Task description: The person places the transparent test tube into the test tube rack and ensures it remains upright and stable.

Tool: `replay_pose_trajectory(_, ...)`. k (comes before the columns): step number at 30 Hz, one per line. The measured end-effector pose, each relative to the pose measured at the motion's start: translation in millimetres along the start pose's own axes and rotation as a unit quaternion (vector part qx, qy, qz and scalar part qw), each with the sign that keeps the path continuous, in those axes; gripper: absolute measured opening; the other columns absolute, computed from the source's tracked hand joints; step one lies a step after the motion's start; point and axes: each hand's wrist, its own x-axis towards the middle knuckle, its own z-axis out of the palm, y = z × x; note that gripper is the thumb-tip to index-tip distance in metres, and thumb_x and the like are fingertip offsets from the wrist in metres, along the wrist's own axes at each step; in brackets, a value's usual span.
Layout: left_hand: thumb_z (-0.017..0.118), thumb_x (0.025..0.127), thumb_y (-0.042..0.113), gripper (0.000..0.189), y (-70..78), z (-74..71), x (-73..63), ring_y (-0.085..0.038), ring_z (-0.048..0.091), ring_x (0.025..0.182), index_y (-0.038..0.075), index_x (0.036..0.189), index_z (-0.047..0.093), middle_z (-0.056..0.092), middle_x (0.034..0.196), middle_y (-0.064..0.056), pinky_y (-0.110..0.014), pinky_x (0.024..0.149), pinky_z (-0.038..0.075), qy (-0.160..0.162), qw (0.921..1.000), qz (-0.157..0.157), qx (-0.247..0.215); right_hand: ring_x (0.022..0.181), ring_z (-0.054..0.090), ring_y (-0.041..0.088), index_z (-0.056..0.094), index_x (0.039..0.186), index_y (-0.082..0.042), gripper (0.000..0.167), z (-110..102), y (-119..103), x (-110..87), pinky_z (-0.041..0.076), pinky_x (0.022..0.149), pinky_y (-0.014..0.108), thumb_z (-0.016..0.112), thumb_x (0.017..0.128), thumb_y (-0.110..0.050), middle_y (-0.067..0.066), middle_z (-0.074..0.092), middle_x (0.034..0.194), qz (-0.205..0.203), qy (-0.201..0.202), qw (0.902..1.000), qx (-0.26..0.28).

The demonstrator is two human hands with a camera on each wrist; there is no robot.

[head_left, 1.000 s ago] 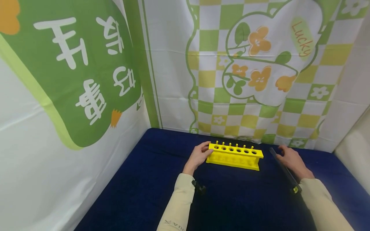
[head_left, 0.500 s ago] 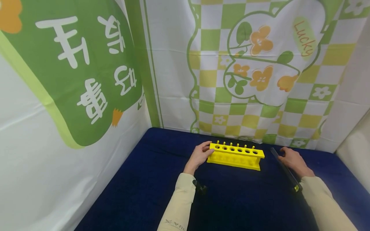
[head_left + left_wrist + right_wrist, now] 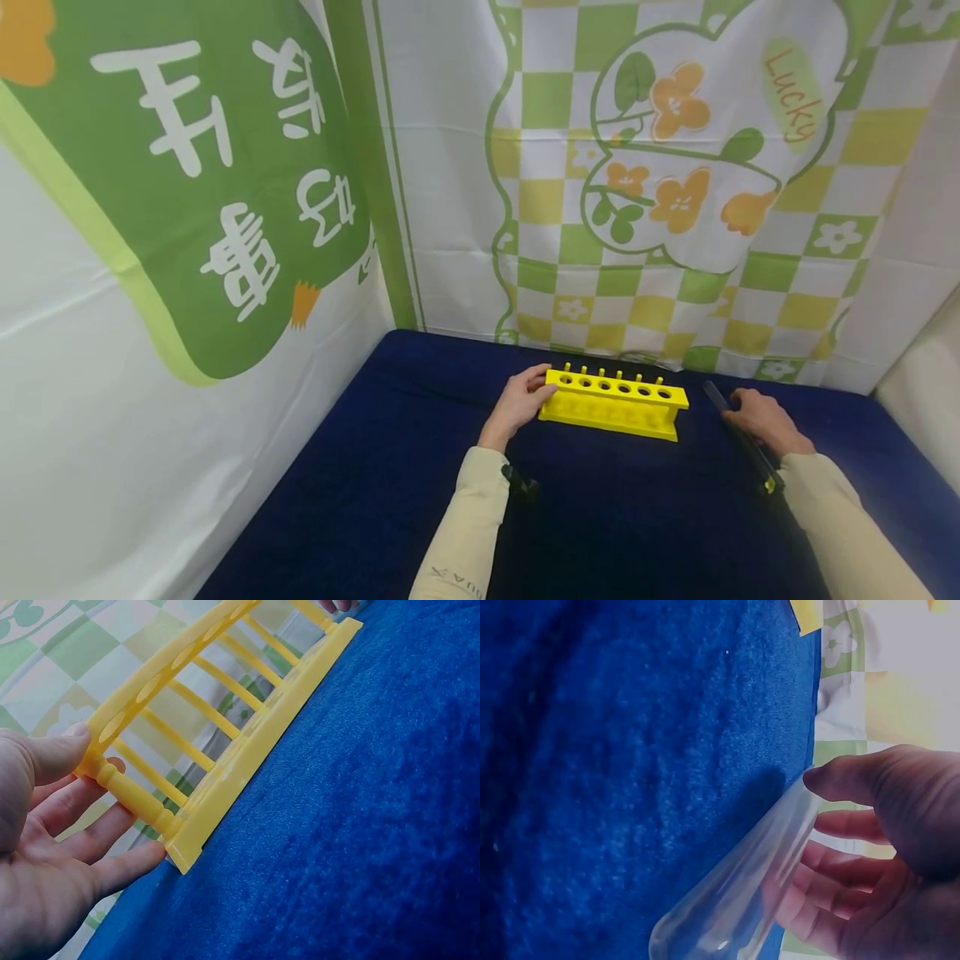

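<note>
A yellow test tube rack [image 3: 611,410] stands on the dark blue cloth, with a row of holes along its top and pegs behind. My left hand [image 3: 516,407] grips its left end. In the left wrist view the thumb [image 3: 60,756] lies on the top bar while the fingers reach behind the end post. To the right of the rack, my right hand [image 3: 761,419] holds a long clear test tube [image 3: 739,881], slanted, its far end pinched at the thumb tip [image 3: 817,780]. The tube's near end points back toward the wrist.
Blue cloth [image 3: 375,467] covers the table. A patterned curtain [image 3: 630,292] hangs right behind the rack, and a white and green one [image 3: 330,350] closes off the left. Small dark wrist cameras sit at the cuffs.
The right hand's fingers have drawn slightly down along the tube, toward the person. The left hand and the rack stay put; the head view shifts a little.
</note>
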Motion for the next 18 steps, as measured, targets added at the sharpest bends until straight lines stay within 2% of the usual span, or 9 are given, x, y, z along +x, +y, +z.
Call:
replay_pose_trajectory(11,0.061,0.098,0.032,0.05,0.9,-0.2,2.2,-0.022,0.062,0.12,0.025,0.145,0.048,0.062,0.135,-0.008,-0.037,0.096,0.055,0.005,0.9999,0.01,0.004,0.068,0.062,0.024,0.055,0.111,0.011,0.036,-0.2,-1.6,3.1,0.054,0.053,0.034,0.058,0.093,-0.019,0.023,0.064,0.089,0.036,-0.019,0.9991,0.01)
replay_pose_trajectory(18,0.062,0.097,0.032,0.05,1.6,1.3,0.5,-0.022,0.06,0.122,0.027,0.145,0.049,0.061,0.137,-0.006,-0.039,0.099,0.053,0.007,0.9999,-0.012,0.006,0.069,0.063,0.027,0.06,0.105,0.01,0.033,1.7,-4.1,1.1,0.053,0.053,0.036,0.059,0.092,-0.02,0.023,0.065,0.089,0.05,-0.022,0.9984,0.009)
